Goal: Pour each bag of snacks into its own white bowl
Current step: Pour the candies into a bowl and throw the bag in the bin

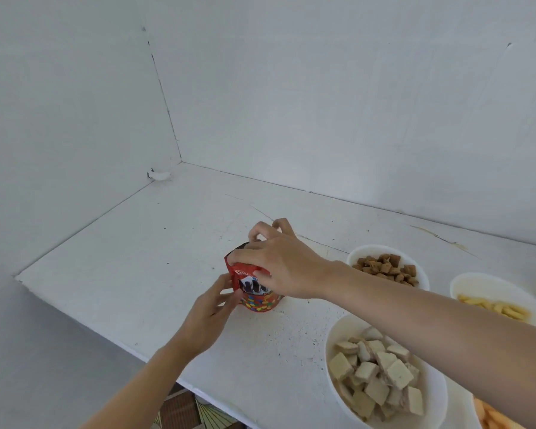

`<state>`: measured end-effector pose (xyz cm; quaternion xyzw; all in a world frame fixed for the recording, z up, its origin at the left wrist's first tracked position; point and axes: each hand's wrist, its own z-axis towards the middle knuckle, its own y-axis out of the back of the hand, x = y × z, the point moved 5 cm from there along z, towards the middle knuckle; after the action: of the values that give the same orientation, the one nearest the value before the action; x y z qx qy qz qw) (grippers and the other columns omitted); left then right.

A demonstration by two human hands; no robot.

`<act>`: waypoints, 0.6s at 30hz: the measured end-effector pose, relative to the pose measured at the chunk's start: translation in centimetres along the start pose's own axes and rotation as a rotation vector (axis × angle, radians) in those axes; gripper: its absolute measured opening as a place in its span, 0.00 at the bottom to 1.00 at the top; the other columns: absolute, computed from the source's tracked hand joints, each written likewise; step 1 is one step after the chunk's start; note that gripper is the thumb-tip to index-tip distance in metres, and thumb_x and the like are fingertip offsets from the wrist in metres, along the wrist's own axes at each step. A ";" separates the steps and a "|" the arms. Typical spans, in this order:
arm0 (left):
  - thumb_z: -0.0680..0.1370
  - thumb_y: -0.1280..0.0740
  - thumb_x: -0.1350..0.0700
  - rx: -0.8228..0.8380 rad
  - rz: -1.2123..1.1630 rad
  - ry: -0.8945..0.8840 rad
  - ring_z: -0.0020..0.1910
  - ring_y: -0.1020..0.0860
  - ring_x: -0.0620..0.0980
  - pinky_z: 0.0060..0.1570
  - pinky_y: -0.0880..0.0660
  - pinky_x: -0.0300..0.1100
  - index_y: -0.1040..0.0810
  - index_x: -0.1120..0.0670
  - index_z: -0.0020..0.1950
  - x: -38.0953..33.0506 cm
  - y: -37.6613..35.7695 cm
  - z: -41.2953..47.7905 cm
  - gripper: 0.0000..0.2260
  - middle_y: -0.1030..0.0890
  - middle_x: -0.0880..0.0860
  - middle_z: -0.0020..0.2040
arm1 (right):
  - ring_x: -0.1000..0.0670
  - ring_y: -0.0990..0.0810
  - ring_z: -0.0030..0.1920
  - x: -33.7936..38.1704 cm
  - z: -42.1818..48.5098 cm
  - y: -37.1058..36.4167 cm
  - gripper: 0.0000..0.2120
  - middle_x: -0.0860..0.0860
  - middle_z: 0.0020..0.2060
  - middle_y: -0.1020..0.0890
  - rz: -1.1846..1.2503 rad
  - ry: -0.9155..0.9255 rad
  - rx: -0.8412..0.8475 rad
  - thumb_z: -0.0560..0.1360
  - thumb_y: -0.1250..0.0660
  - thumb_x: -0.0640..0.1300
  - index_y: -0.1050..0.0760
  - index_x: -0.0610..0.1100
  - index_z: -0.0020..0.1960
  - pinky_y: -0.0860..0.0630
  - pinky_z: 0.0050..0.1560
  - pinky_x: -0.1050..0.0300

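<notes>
A red snack bag [256, 300] printed with coloured candies stands upright on the white table [136, 261], its top open. My right hand [279, 261] grips the bag's top edge from above. My left hand [211, 311] holds the bag's left side. To the right stand white bowls: one with brown pillow-shaped snacks [387, 267], one with pale square wafers [381, 373], one with yellow sticks [495, 301]. A fourth bowl with orange snacks [492, 416] is cut off at the bottom right.
White walls close off the table at the back and left, meeting in a corner [180, 162]. The table's front edge [106, 332] runs diagonally, with tiled floor [186, 410] below it. A small white object [160, 174] lies near the corner.
</notes>
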<state>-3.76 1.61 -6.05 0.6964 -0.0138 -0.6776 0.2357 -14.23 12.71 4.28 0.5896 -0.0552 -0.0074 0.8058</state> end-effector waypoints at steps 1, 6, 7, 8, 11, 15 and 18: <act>0.85 0.40 0.56 -0.014 0.013 0.005 0.58 0.19 0.41 0.52 0.25 0.31 0.27 0.45 0.67 0.2 -0.2 0.2 0.12 0.19 0.36 0.59 | 0.48 0.31 0.63 0.2 0.4 -0.1 0.17 0.58 0.50 0.16 0.008 0.014 0.028 0.76 0.33 0.41 0.25 0.54 0.63 0.40 0.65 0.40; 0.85 0.40 0.57 -0.041 0.156 0.022 0.53 0.20 0.36 0.46 0.25 0.29 0.29 0.39 0.66 1.0 -0.8 0.8 0.15 0.19 0.33 0.53 | 0.44 0.36 0.74 -0.2 1.5 -0.9 0.13 0.57 0.55 0.19 0.056 -0.015 0.245 0.82 0.39 0.44 0.26 0.55 0.64 0.57 0.75 0.28; 0.85 0.40 0.56 -0.037 0.186 0.031 0.53 0.20 0.36 0.45 0.25 0.29 0.30 0.40 0.67 1.1 -0.8 1.0 0.13 0.20 0.34 0.54 | 0.45 0.34 0.72 -0.3 1.6 -1.1 0.13 0.56 0.55 0.19 0.083 -0.029 0.284 0.82 0.40 0.43 0.26 0.54 0.64 0.54 0.74 0.29; 0.85 0.40 0.55 -0.029 0.208 0.043 0.52 0.20 0.36 0.45 0.25 0.29 0.30 0.40 0.66 1.2 -0.9 1.2 0.12 0.20 0.35 0.54 | 0.46 0.31 0.67 -0.3 1.7 -1.2 0.13 0.56 0.53 0.20 0.106 -0.034 0.312 0.82 0.40 0.42 0.25 0.53 0.63 0.48 0.74 0.30; 0.85 0.40 0.52 0.000 0.229 0.056 0.53 0.21 0.36 0.44 0.24 0.30 0.31 0.38 0.60 1.2 -1.0 1.8 0.09 0.22 0.35 0.54 | 0.50 0.30 0.49 -0.2 1.6 -1.4 0.12 0.57 0.45 0.21 0.173 -0.051 0.352 0.81 0.41 0.38 0.23 0.49 0.59 0.27 0.59 0.41; 0.85 0.41 0.52 0.044 0.268 0.051 0.53 0.20 0.42 0.43 0.25 0.30 0.29 0.43 0.67 0.9 -1.3 2.3 0.11 0.21 0.38 0.55 | 0.50 0.29 0.48 -1.0 1.1 -1.1 0.12 0.51 0.43 0.18 0.224 -0.145 0.287 0.80 0.40 0.36 0.25 0.49 0.57 0.25 0.51 0.44; 0.85 0.42 0.54 -0.002 0.350 -0.039 0.53 0.20 0.46 0.45 0.26 0.28 0.29 0.47 0.70 -0.2 -1.4 3.0 0.13 0.21 0.41 0.58 | 0.49 0.28 0.50 -1.9 0.5 0.0 0.13 0.53 0.45 0.19 0.289 -0.237 0.182 0.80 0.41 0.35 0.25 0.51 0.57 0.25 0.51 0.45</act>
<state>-7.05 2.04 -6.24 0.6699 -0.1387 -0.6398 0.3503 -16.20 12.40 4.31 0.6410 -0.2340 0.0439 0.7296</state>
